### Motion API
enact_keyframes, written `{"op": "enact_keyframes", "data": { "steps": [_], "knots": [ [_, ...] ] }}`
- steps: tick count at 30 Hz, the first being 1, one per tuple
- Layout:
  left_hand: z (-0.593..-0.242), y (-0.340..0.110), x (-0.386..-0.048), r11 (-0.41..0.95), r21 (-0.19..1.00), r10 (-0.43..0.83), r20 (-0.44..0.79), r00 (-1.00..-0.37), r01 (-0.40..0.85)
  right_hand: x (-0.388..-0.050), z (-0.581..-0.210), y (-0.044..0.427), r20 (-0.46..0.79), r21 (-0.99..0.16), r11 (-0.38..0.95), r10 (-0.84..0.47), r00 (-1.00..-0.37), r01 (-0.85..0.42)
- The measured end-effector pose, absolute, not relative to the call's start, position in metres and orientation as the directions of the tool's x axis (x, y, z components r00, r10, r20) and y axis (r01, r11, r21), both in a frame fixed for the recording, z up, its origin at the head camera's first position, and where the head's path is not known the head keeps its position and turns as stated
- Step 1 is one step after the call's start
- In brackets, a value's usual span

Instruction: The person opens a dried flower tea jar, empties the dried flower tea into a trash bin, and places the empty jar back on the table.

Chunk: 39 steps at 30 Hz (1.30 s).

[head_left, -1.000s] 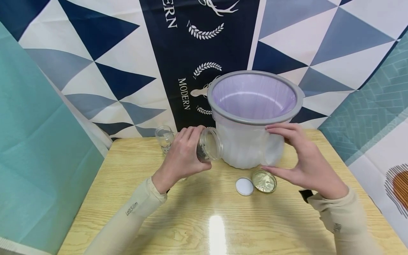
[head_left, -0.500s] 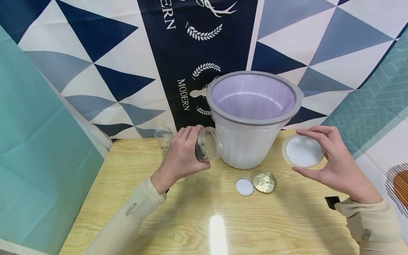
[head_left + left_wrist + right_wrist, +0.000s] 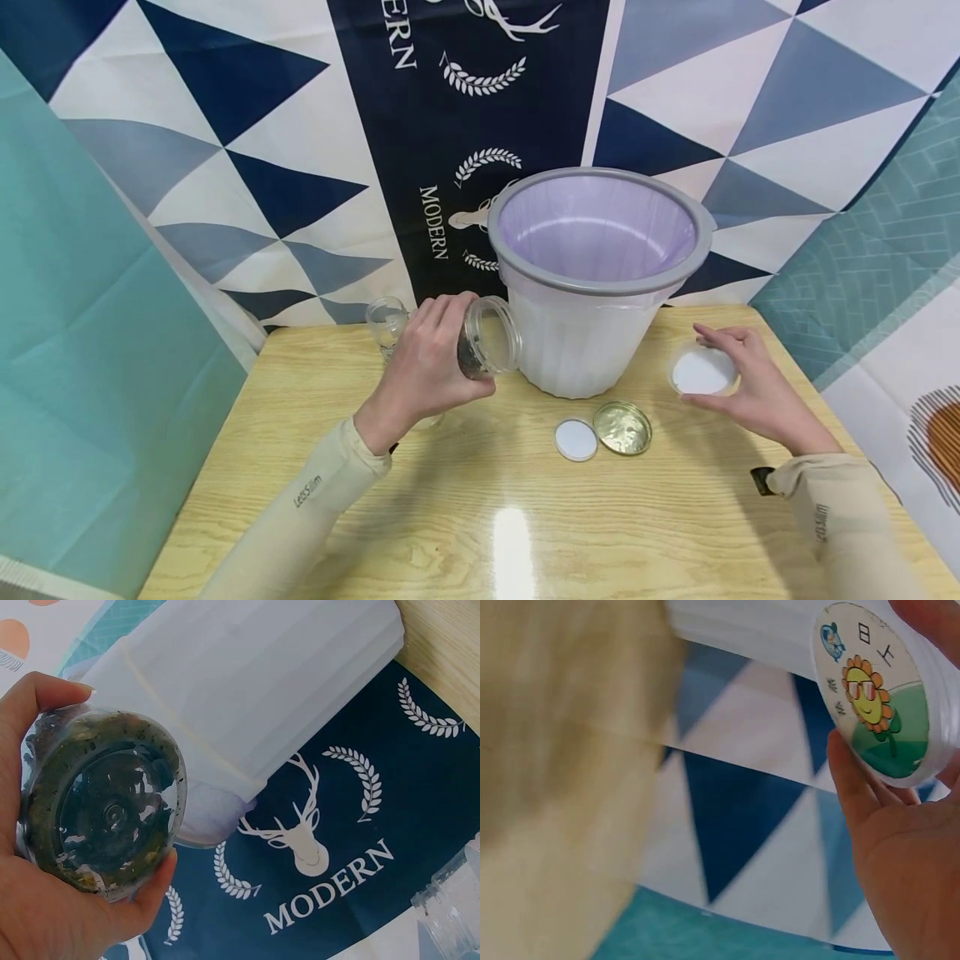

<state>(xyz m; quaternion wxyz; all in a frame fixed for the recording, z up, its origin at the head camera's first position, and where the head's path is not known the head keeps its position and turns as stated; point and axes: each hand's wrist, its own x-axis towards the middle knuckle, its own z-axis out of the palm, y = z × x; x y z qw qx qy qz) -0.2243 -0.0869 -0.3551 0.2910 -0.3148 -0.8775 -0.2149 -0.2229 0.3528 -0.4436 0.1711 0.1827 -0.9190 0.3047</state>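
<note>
My left hand [image 3: 431,354] grips a clear jar [image 3: 491,337] tipped on its side, its mouth turned right beside the bin. Dark green bits lie inside, seen through the jar's base [image 3: 112,814] in the left wrist view. Between thumb and fingers, my right hand [image 3: 761,387] holds a round, shallow, translucent container [image 3: 703,371] above the table's right side. Its outer face carries a sunflower label [image 3: 874,697]; whether it is a tub or a lid is unclear. A second clear jar [image 3: 385,321] stands behind my left hand, partly hidden.
A tall white bin [image 3: 577,350] with grey rim and lilac inside stands at the back centre. In front of it on the wooden table [image 3: 420,525] lie a white lid [image 3: 576,440] and a gold lid [image 3: 622,427]. Patterned cloth hangs close behind.
My right hand has moved right, away from the bin's front, with the round container, then lowered slightly. My left hand keeps the jar tilted in nearly the same place.
</note>
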Motion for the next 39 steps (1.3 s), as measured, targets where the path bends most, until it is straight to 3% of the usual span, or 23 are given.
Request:
{"op": "enact_keyframes", "data": {
  "steps": [9,27,36,39],
  "knots": [
    [-0.355,-0.087,-0.225,0.713,0.189,0.431,0.641,-0.635,0.675,-0.228,-0.479,0.353,0.298,-0.518,0.754,-0.284,-0.911,-0.404],
    [-0.356,-0.088,-0.225,0.712,0.189,0.425,0.651,-0.629,0.677,-0.233,-0.506,0.351,0.066,-0.467,0.828,-0.317,-0.946,-0.311],
    [-0.355,-0.09,-0.225,0.714,0.193,0.425,0.644,-0.636,0.673,-0.231,-0.501,0.351,0.034,-0.466,0.841,-0.293,-0.955,-0.275],
    [-0.353,-0.091,-0.225,0.718,0.197,0.421,0.642,-0.641,0.668,-0.227,-0.488,0.35,0.164,-0.497,0.817,-0.242,-0.956,-0.292]
  ]
}}
